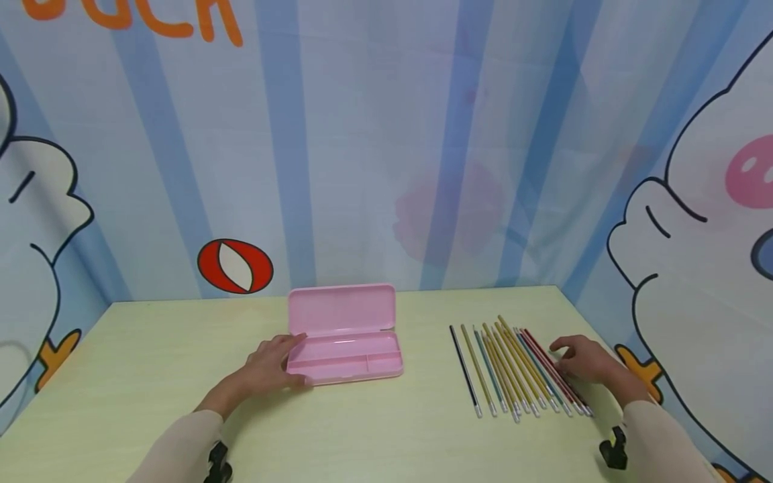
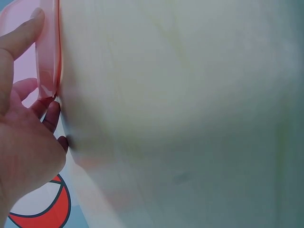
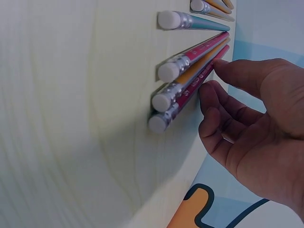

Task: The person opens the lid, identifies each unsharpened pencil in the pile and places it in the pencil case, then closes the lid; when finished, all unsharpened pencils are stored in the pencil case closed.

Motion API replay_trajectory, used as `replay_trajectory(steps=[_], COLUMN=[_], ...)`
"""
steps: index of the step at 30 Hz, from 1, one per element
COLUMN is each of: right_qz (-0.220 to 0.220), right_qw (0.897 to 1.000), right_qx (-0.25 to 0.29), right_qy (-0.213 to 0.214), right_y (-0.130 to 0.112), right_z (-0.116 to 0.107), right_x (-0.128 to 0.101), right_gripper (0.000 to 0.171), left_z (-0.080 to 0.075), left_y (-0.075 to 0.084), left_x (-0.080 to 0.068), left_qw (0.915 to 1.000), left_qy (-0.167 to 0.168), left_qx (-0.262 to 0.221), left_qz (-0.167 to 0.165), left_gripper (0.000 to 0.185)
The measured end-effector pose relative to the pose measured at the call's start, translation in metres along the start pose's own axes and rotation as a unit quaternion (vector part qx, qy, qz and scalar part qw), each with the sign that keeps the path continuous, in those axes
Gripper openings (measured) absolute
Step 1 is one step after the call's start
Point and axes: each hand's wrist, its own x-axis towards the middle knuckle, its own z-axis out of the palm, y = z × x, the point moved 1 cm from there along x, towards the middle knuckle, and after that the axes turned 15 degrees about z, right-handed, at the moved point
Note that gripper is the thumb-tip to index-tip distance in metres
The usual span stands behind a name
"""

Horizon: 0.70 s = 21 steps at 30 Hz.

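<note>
A pink pencil case point(image 1: 344, 371) lies with its lid raised at the back, its compartments facing up. My left hand point(image 1: 272, 365) holds the case's left end, thumb at the front corner and fingers toward the back. In the left wrist view, my left hand point(image 2: 31, 142) spans the end of the pink case point(image 2: 47, 52). To the right lie several pencils point(image 1: 504, 365) side by side, white erasers toward me. My right hand point(image 1: 588, 362) is at their right edge, thumb and index finger parted. In the right wrist view, my right hand point(image 3: 256, 109) has its fingertips right beside the outermost red pencil point(image 3: 192, 90).
The pale wooden table point(image 1: 386, 436) backs onto a blue striped curtain point(image 1: 362, 168) with cartoon prints. A dark pencil point(image 1: 465, 372) lies at the left of the row. Black wrist devices point(image 1: 614, 448) sit at the sleeves.
</note>
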Motion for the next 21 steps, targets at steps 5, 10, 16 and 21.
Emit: replay_trajectory(steps=[5, 10, 16, 21], right_qz=[0.0, -0.001, -0.004, -0.001], right_qw=[1.0, 1.0, 1.0, 1.0], right_qx=[-0.007, -0.012, -0.011, -0.018], right_qy=[0.007, 0.013, 0.017, 0.02], right_y=[0.001, 0.0011, -0.0009, -0.0018], right_z=[-0.0008, -0.0001, 0.0004, 0.0009], right_x=[0.0002, -0.0007, -0.0012, 0.0006], right_gripper=[0.03, 0.026, 0.021, 0.025], left_z=[0.0002, 0.0012, 0.0014, 0.0001], left_y=[-0.0006, -0.0015, -0.0023, -0.0012], left_x=[-0.0001, 0.0001, 0.0, 0.0003], left_qw=[1.0, 1.0, 1.0, 1.0], left_qy=[0.001, 0.003, 0.001, -0.001], left_qx=[-0.001, 0.003, 0.0, -0.004], left_qz=[0.001, 0.0, -0.004, -0.005], left_gripper=[0.085, 0.086, 0.088, 0.087])
